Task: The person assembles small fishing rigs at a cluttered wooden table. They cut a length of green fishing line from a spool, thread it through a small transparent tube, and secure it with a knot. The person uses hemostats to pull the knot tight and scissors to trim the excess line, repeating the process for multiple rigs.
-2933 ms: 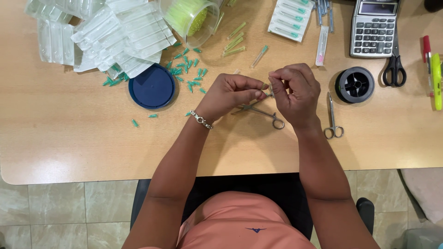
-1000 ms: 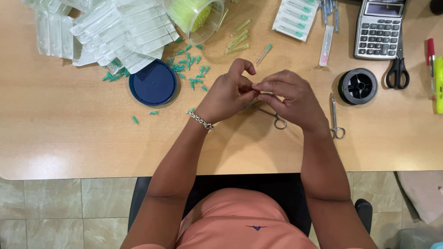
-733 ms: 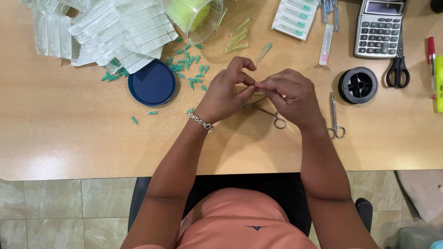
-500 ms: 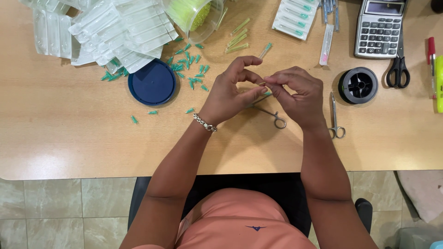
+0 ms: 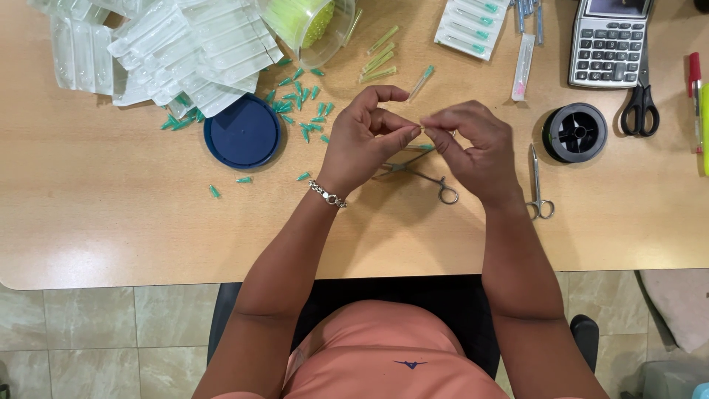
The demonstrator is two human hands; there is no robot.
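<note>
Where the two hands meet above the bench [image 5: 111, 222], a tiny pale piece [image 5: 422, 128] is pinched between them; too small to tell its kind, though it seems to lie roughly left to right, level with the bench's far edge. Left hand [image 5: 365, 140]: thumb and forefinger closed on the piece's left end, the other fingers [image 5: 384, 92] arched above. Right hand [image 5: 473, 144]: fingers curled in and closed on its right end. Both hands are held off the wood.

Directly beneath them lies a steel clamp with ring handles [image 5: 421, 174], tips toward the left. Small steel scissors [image 5: 537, 185] lie just right of the right wrist, long axis running away from the person. A black spool [image 5: 574, 133] sits beyond. Left of the hands: scattered green caps [image 5: 299, 100], a round blue lid [image 5: 244, 134], a heap of clear blister packs [image 5: 170, 44]. At the far right: a calculator [image 5: 609, 44] and black-handled scissors [image 5: 639, 103].
</note>
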